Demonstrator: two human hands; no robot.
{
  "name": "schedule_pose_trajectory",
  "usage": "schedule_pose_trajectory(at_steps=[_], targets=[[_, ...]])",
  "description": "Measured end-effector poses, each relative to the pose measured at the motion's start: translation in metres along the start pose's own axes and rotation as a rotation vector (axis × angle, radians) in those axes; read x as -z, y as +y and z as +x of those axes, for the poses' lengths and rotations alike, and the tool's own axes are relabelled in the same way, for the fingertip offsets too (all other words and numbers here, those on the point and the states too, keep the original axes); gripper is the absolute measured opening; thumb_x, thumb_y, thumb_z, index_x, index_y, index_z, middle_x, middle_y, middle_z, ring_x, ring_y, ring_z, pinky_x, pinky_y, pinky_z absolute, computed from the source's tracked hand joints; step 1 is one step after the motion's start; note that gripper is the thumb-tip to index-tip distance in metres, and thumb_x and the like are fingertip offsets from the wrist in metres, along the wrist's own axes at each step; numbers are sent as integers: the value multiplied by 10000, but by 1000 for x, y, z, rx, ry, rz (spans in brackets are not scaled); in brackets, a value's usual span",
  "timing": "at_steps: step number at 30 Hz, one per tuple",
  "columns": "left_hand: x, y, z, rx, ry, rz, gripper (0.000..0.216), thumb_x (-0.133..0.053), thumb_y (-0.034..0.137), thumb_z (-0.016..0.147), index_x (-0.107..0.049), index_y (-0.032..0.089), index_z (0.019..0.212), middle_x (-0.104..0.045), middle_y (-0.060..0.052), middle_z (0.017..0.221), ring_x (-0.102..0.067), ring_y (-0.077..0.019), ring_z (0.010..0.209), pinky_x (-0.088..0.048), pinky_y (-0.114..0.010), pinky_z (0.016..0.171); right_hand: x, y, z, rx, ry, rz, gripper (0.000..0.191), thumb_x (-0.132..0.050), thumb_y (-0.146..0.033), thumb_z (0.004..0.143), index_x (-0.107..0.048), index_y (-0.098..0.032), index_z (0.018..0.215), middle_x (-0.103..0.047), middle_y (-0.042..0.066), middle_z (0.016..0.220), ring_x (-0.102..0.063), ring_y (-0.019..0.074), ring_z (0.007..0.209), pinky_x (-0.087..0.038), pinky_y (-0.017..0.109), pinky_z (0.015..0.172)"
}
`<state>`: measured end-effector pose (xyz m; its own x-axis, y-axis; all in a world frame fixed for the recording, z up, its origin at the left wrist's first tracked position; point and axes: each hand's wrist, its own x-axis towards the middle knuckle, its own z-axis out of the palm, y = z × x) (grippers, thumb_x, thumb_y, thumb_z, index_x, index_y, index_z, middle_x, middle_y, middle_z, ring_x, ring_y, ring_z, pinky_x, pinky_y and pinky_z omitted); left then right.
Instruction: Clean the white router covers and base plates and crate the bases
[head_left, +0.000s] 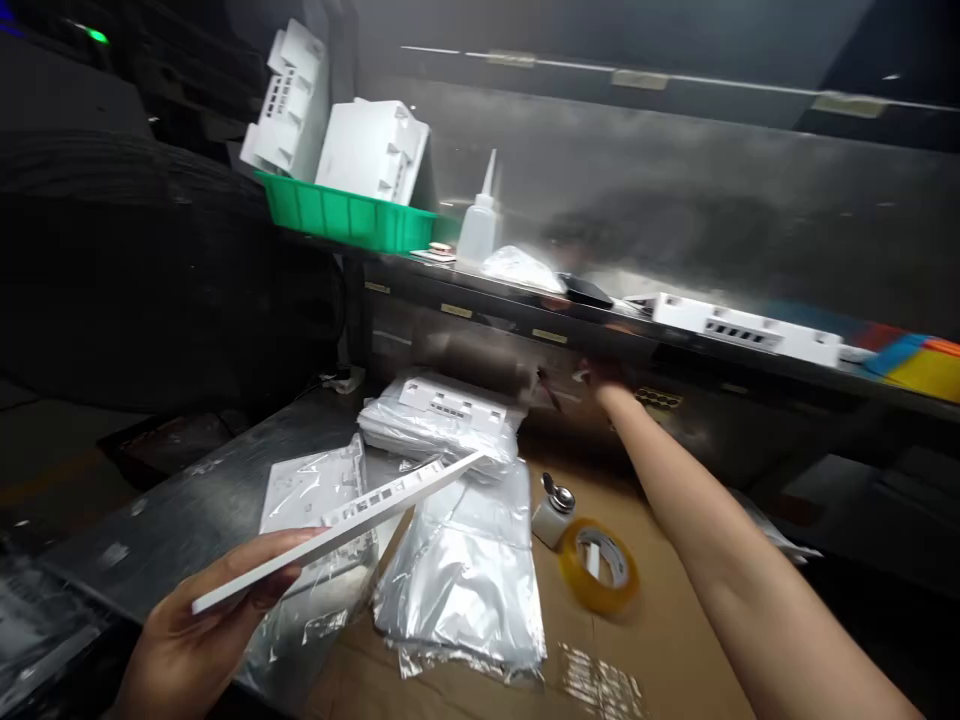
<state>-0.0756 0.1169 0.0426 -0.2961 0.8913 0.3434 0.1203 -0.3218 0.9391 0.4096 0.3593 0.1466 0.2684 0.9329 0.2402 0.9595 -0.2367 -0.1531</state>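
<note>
My left hand point(202, 610) grips a thin white plastic panel point(360, 525) by its near end, fingers below and thumb along it. The panel is tilted, its far end rising to the right, with a row of slots on its upper side. My right arm reaches far forward, and my right hand point(604, 385) is in shadow beneath the shelf, blurred, its fingers hard to make out. A small dark slim object point(549, 390) shows just left of it. Under the panel lie clear plastic bags point(465, 570) in a stack and a bagged white part point(311, 490).
Bagged white panels point(442, 420) are stacked at the back. A pump bottle point(555, 510) and a tape roll point(600, 565) stand on the cardboard point(667, 640). On the overhead shelf point(480, 320) are a green bin point(345, 215) of white parts, a nozzle bottle point(477, 230) and a white panel point(750, 330).
</note>
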Motion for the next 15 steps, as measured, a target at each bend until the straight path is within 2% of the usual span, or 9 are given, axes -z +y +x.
schedule_pose_trajectory(at_steps=[2, 4, 6, 10, 12, 15], targets=[[0, 0, 7, -83, -39, 50, 110, -831, 388, 811, -847, 325, 898, -835, 30, 965, -775, -238, 942, -609, -244, 900, -6, -3, 9, 11, -50, -15, 293, -637, -365, 1012, -658, -171, 1231, -672, 87, 1254, -678, 233, 1094, -588, 448, 937], [3, -6, 14, -169, -101, 18, 109, -815, 346, 835, -852, 305, 929, -838, -24, 972, -788, -260, 917, -631, -277, 856, -14, -2, 14, 32, -76, -22, 257, -599, -359, 1034, -675, -166, 1185, -683, 79, 1211, -684, 223, 1074, -587, 421, 918], [6, -13, 19, -246, -153, -30, 121, -797, 283, 861, -849, 303, 968, -837, -46, 983, -791, -266, 939, -633, -298, 877, -22, 1, 14, 55, -64, -18, 243, -611, -353, 1028, -680, -167, 1168, -684, 79, 1204, -682, 222, 1072, -585, 417, 917], [6, -20, 23, -323, -228, -67, 208, -752, 196, 898, -831, 305, 1056, -833, -50, 1024, -780, -264, 1009, -629, -328, 925, -33, 3, -1, 105, 71, 34, 267, -699, -275, 958, -666, -183, 1207, -630, 96, 1340, -627, 261, 1184, -543, 473, 986], [3, -18, 23, -342, -270, -87, 217, -742, 180, 904, -827, 286, 1074, -831, -67, 1032, -774, -281, 1024, -635, -364, 925, -33, -3, -17, 116, 169, 86, 291, -682, -207, 936, -668, -183, 1225, -586, 149, 1408, -569, 308, 1268, -492, 479, 993], [-3, -13, 21, -357, -347, -140, 225, -733, 165, 913, -819, 271, 1092, -828, -81, 1048, -762, -290, 1048, -618, -396, 951, -29, -23, -55, 124, 260, 215, 262, -611, -272, 959, -700, -179, 1188, -656, 222, 1275, -599, 343, 1200, -453, 456, 906]])
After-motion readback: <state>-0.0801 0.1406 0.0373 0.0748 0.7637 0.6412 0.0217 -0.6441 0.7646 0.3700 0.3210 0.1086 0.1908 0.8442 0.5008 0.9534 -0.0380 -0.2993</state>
